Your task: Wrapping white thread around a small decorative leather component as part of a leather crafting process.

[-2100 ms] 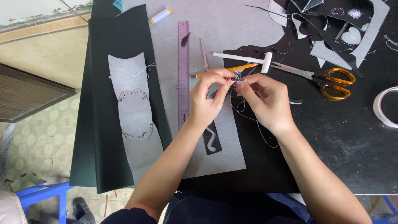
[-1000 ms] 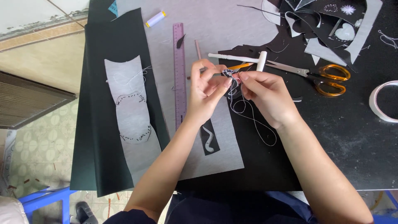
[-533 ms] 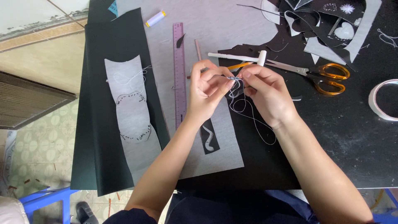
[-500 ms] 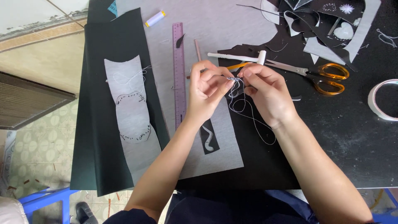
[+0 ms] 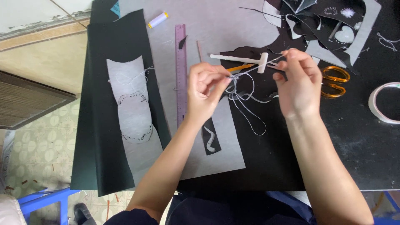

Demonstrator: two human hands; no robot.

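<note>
Left hand (image 5: 206, 89) and right hand (image 5: 298, 81) pinch a taut thread (image 5: 250, 73); its slack loops may tangle or knot.

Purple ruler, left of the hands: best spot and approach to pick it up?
Judging by its pose, take the purple ruler at mid-length, pinching its long edges from above. It lies flat and narrow, and the lower end sits close to the left hand, so stay above that.

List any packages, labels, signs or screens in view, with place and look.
No packages, signs or screens show.
Purple ruler: the only printed thing, a long strip with marked edges, lying upright on the grey sheet, beside the left hand.
</note>
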